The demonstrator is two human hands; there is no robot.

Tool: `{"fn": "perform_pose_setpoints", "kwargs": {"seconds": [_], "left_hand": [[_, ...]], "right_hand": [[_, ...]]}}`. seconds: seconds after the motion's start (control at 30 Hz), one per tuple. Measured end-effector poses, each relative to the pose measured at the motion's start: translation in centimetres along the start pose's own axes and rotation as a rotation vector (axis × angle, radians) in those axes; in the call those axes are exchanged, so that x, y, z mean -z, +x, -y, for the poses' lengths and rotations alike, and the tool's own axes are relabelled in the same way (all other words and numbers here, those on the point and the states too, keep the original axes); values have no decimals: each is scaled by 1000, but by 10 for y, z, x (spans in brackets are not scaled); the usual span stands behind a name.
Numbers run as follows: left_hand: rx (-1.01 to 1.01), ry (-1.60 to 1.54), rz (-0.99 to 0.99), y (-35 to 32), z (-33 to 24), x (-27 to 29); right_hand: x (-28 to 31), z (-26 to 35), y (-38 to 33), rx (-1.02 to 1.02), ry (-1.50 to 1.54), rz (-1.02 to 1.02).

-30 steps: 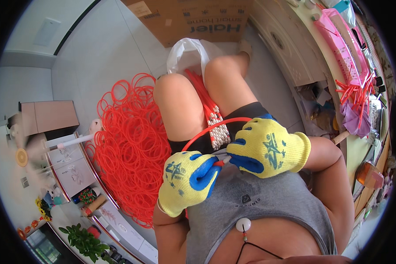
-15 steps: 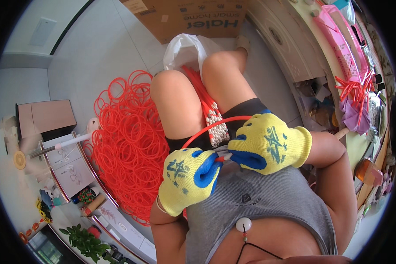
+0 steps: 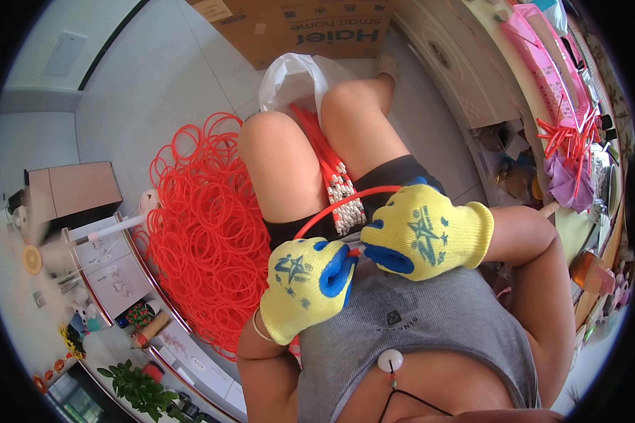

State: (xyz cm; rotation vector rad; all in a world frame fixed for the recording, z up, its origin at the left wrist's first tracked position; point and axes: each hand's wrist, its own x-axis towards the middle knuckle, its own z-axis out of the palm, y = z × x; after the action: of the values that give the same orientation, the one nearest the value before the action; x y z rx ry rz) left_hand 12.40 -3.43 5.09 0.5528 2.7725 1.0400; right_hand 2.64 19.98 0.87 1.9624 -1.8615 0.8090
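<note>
My left hand, in a yellow knitted glove with blue palm coating, is closed on one end of a red tube. The tube arches up and over to my right hand, gloved alike and closed on its other end. Between my fingertips a short red stub shows, and the two hands nearly touch over the grey top. Any fitting where the ends meet is hidden by my fingers. On my lap, between my thighs, lies a bundle of red tubes with white-tipped ends.
A large heap of red rings covers the floor to my left. Beyond my knees are a white plastic bag and a cardboard box. A counter at right bears a pink basket and loose red tubes. Drawers stand at far left.
My hands have pressed closer together, and the white piece that showed between them is now covered. My right hand has turned slightly and shifted a little left and down.
</note>
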Motion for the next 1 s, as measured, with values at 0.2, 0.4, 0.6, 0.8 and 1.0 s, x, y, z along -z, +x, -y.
{"fn": "perform_pose_setpoints", "kwargs": {"seconds": [0.2,0.4,0.6,0.8,1.0], "left_hand": [[-69,-94,-72,0,7,-9],[-58,-74,-69,-4,10,2],[-43,-98,24,-7,7,-1],[-44,-107,-16,-3,2,-3],[135,61,-280,-31,2,30]], "right_hand": [[-40,14,-42,-70,-2,-108],[12,-7,-2,-325,508,211],[0,2,-7,-353,558,170],[-10,5,-10,-283,550,169],[6,-36,23,-392,679,89]]}}
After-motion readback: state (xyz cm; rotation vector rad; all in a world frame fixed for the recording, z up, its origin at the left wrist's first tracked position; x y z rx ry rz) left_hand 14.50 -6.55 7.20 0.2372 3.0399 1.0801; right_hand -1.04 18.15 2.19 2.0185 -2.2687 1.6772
